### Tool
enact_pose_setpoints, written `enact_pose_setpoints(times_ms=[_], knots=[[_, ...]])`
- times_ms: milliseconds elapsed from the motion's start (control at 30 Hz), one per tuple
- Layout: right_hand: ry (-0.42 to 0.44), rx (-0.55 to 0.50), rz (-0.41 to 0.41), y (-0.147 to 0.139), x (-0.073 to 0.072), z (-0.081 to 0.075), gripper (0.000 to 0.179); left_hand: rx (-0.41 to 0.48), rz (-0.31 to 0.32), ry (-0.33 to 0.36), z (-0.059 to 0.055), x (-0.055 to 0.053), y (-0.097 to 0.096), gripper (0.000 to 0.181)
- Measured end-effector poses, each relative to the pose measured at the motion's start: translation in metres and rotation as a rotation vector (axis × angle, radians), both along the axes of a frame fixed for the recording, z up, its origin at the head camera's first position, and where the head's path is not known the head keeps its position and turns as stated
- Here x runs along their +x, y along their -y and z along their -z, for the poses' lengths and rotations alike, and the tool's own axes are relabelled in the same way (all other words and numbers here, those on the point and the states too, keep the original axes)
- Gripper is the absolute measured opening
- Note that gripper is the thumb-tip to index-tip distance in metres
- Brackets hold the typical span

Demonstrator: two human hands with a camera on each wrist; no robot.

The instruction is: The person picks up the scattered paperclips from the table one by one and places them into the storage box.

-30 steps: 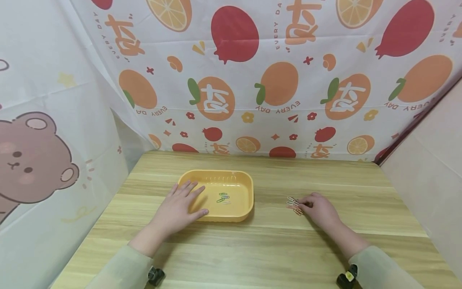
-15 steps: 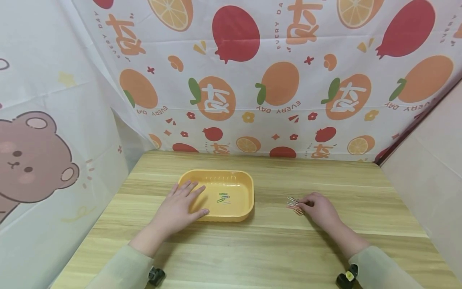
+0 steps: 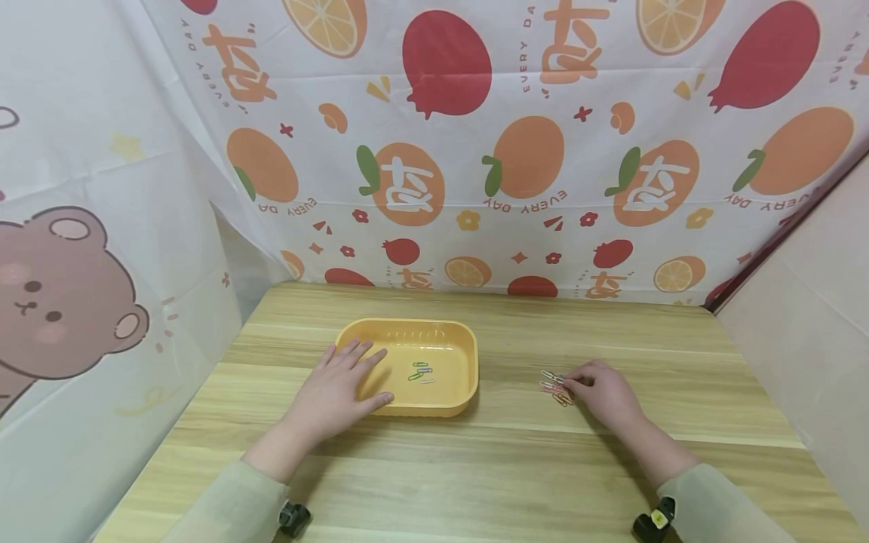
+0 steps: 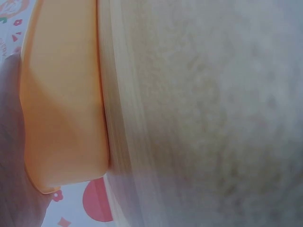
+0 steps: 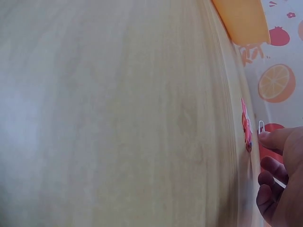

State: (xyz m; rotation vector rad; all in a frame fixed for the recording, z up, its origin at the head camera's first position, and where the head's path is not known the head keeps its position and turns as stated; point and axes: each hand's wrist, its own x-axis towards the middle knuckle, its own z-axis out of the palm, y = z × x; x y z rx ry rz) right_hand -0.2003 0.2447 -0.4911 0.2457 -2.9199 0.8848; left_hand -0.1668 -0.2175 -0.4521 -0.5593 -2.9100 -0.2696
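Yellow plastic tray (image 3: 448,386) on the wood-grain desk (image 3: 502,471), left of centre; a few small clips (image 3: 424,370) inside, green and paler ones, too small to count surely. Second cluster of paper clips (image 3: 553,385), reddish, orange and pale, on the bare desk, well apart to the tray's right.

Left hand (image 3: 334,394): fingers spread, laid over the tray's left end, thumb by the near rim. Reads as steadying.

Right hand (image 3: 604,394): at the cluster, thumb and finger pinching a white paper clip (image 5: 261,126), its loop poking past the fingertips. Whether it clears the desk, cannot tell.

Step in hand, my judgement: taking one clip out of the cluster. Next move likely calls for a firm pinch, a clean lift without dragging neighbours, then a carry leftward to the tray.
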Motion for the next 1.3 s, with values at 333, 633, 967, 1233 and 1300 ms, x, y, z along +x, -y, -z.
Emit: enact_pose_setpoints(times_ms=[333,633,967,1233,1300], knots=[[-0.001,-0.015,-0.006,0.002,-0.002,-0.004,0.008,0.008,0.0,-0.007,0.0,0.0,0.001,0.078],[-0.019,-0.036,0.01,0.01,-0.002,-0.01,0.008,0.001,-0.002,0.005,0.0,-0.001,0.002,0.083],[-0.015,-0.074,0.003,0.022,-0.005,-0.011,0.01,-0.013,-0.001,0.028,0.0,-0.002,0.001,0.082],[-0.005,-0.098,-0.015,0.04,-0.008,-0.019,0.013,-0.01,-0.007,0.023,-0.003,-0.002,0.001,0.083],[0.008,-0.105,-0.013,0.045,-0.009,-0.021,0.014,-0.008,-0.006,0.025,-0.002,-0.002,0.001,0.083]])
